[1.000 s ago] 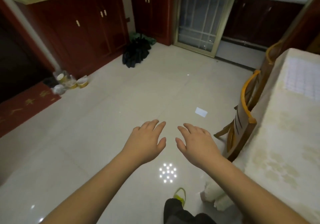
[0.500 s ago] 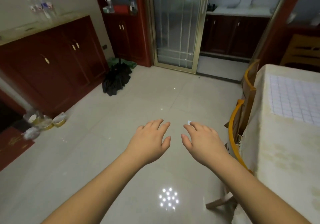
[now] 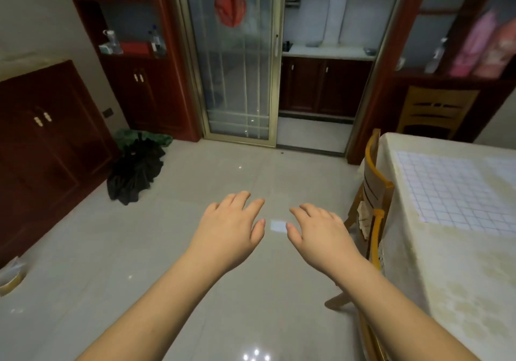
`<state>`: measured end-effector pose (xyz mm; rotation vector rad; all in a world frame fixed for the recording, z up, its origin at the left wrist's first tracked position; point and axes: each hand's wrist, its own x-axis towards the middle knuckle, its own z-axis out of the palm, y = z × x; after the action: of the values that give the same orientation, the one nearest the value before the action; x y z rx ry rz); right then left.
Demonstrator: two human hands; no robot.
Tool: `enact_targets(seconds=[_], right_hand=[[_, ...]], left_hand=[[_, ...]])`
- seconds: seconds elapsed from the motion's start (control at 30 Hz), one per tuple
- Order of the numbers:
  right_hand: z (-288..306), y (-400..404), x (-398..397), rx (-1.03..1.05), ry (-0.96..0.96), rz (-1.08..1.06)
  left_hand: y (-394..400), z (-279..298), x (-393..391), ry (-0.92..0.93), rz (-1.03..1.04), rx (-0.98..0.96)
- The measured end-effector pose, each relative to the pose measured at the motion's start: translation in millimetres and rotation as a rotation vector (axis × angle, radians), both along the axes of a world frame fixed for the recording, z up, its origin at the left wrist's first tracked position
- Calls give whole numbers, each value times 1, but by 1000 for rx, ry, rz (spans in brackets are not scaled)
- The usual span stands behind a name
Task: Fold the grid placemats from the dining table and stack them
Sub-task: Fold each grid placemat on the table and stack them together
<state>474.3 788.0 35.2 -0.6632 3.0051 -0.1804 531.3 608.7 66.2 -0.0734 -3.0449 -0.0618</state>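
A white placemat with a blue grid (image 3: 452, 190) lies flat on the dining table (image 3: 458, 271), which wears a pale yellow cloth, at the right. A second pale mat (image 3: 502, 169) shows at the right edge beyond it. My left hand (image 3: 231, 229) and my right hand (image 3: 321, 232) hover palm down over the tiled floor, left of the table. Both hold nothing, fingers spread. Neither touches the table or a mat.
Two wooden chairs (image 3: 374, 193) stand tucked against the table's left side. A black umbrella (image 3: 134, 170) lies on the floor by the red cabinets (image 3: 53, 148). A small white scrap (image 3: 277, 225) lies on the tiles. A glass sliding door (image 3: 237, 61) stands ahead.
The view has lifted and turned right, bringing more of the table and the grid placemat into sight. Both hands stay open and side by side in front of me.
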Motion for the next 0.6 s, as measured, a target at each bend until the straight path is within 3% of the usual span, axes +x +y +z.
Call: enact_targets(seconds=[0.27,0.6], right_hand=[[13,-17,-72,-20,-2,-145],[4,35,-209,-14,31,-307]], left_hand=[[-31,5,-104,-12,-115,23],[17,-6,-273,-17,-272,34]])
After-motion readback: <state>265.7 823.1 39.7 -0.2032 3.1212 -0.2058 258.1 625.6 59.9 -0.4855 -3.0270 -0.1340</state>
